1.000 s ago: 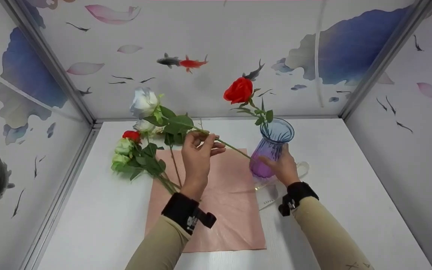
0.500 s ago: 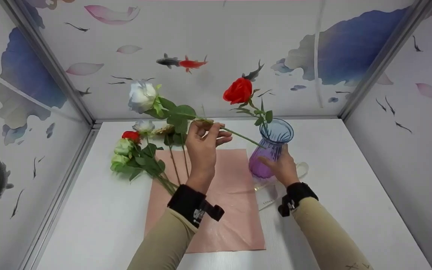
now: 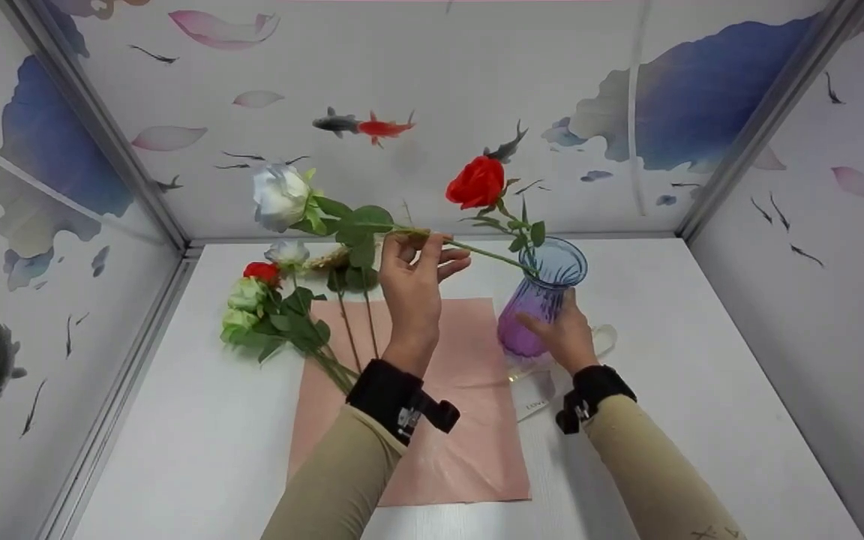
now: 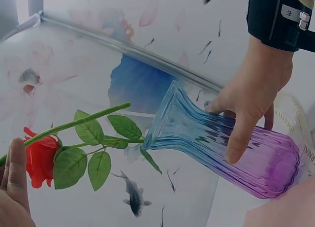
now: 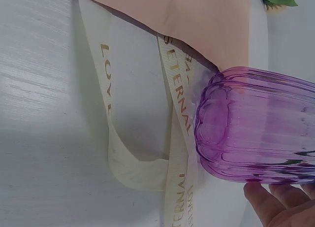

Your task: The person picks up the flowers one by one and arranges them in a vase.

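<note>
My left hand (image 3: 413,300) pinches the green stem of a white rose (image 3: 280,196), its bloom pointing left. In the left wrist view the cut end of that stem (image 4: 88,119) lies just short of the vase's mouth. The ribbed glass vase (image 3: 526,322), blue at the top and purple below, holds one red rose (image 3: 475,182) that leans out to the left. Around the vase's right side, my right hand (image 3: 571,337) grips it, thumb in front. The right wrist view catches the purple base (image 5: 256,128) and several fingertips against it.
Pink wrapping paper (image 3: 469,420) covers the middle of the white table. Left of it lie more roses, green (image 3: 241,319), red (image 3: 262,273) and white (image 3: 287,253). A cream ribbon with gold lettering (image 5: 177,99) lies by the vase's base. Printed panels (image 3: 432,75) enclose the table.
My left hand has moved up and to the right with the white rose, bringing its stem end from beside the vase's body up to its rim. My right hand and the vase have stayed put.
</note>
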`<state>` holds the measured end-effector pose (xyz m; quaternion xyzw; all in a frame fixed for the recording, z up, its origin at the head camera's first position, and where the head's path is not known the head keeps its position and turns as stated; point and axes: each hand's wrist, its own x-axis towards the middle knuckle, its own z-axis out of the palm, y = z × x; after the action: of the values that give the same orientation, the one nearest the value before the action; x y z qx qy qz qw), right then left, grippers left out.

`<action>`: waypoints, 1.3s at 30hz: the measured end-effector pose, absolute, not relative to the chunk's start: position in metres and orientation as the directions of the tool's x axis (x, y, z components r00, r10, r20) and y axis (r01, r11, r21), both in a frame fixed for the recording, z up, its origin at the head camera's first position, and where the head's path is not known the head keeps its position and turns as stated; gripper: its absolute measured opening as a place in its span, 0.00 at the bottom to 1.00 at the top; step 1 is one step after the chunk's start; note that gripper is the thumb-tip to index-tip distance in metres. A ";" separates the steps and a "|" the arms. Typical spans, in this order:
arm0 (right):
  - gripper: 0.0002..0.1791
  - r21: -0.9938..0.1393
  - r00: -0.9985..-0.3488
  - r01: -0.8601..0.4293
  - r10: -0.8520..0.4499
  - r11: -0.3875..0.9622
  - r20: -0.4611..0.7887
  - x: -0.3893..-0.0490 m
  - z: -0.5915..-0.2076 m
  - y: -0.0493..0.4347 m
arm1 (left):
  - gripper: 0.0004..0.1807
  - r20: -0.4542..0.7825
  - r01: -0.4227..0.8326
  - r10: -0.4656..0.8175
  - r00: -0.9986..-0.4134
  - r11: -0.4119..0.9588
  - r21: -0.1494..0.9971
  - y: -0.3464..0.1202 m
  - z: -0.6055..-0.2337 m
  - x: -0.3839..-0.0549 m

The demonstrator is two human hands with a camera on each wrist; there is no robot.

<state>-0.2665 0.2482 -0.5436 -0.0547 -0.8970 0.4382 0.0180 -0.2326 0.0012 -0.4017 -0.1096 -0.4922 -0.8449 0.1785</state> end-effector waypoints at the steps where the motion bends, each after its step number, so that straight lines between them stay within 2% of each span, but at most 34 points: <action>1: 0.63 -0.790 -0.994 0.076 0.111 0.609 -0.011 -0.267 -0.544 0.248 | 0.12 0.359 0.408 -0.195 -0.913 -0.449 0.795 0.002 -0.402 -0.234; 11: 0.62 -0.797 -0.995 0.060 0.099 0.601 0.000 -0.267 -0.545 0.249 | 0.14 0.351 0.393 -0.178 -0.919 -0.406 0.825 0.010 -0.404 -0.243; 26: 0.63 -0.791 -0.994 0.064 0.108 0.608 0.002 -0.266 -0.544 0.247 | 0.13 0.345 0.368 -0.132 -0.929 -0.262 0.892 0.027 -0.410 -0.259; 39: 0.61 -0.813 -0.993 0.085 0.113 0.576 -0.024 -0.266 -0.542 0.246 | 0.09 0.406 0.404 -0.037 -0.913 0.038 0.914 0.040 -0.419 -0.263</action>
<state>-0.2665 0.2461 -0.5423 -0.0558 -0.8876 0.4570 0.0151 -0.2625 0.0396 -0.4191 -0.1309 -0.7018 -0.6812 0.1618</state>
